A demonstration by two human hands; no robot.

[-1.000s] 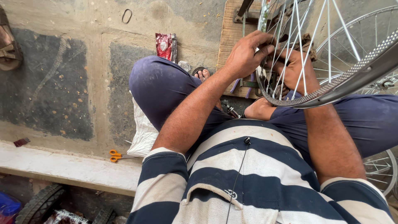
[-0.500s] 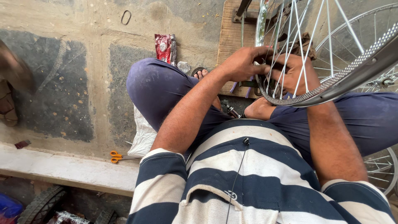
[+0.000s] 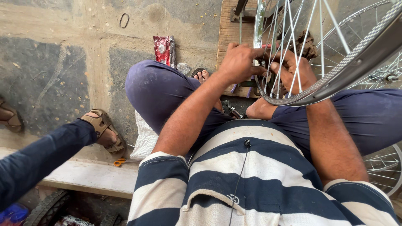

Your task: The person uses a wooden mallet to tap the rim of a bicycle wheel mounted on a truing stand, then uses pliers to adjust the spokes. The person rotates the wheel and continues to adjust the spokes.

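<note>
The bicycle wheel (image 3: 335,79) is the biggest thing here. It stands tilted over the lap of the seated person, with its rim crossing above the right knee, probably so that the spokes (image 3: 289,46) come within easy reach of both hands. A second wheel (image 3: 383,175) lies low at the right edge, partly hidden by the leg. Behind the hands a wooden board (image 3: 228,37) rests on the concrete floor (image 3: 50,62), and a metal stand on it seems to carry the wheel.

The left hand (image 3: 239,62) reaches forward with the forearm stretched over the left thigh; its fingers are closed near the rim, on something small which I cannot make out. The right hand (image 3: 293,71) is pushed between the spokes from below, fingers curled; what it grips is hidden. The two hands are close together, almost touching.

At the left another person's sandalled foot (image 3: 102,132) steps on the floor. A red packet (image 3: 164,49) lies beyond the knee, and small orange pliers (image 3: 120,162) lie on the ledge.
</note>
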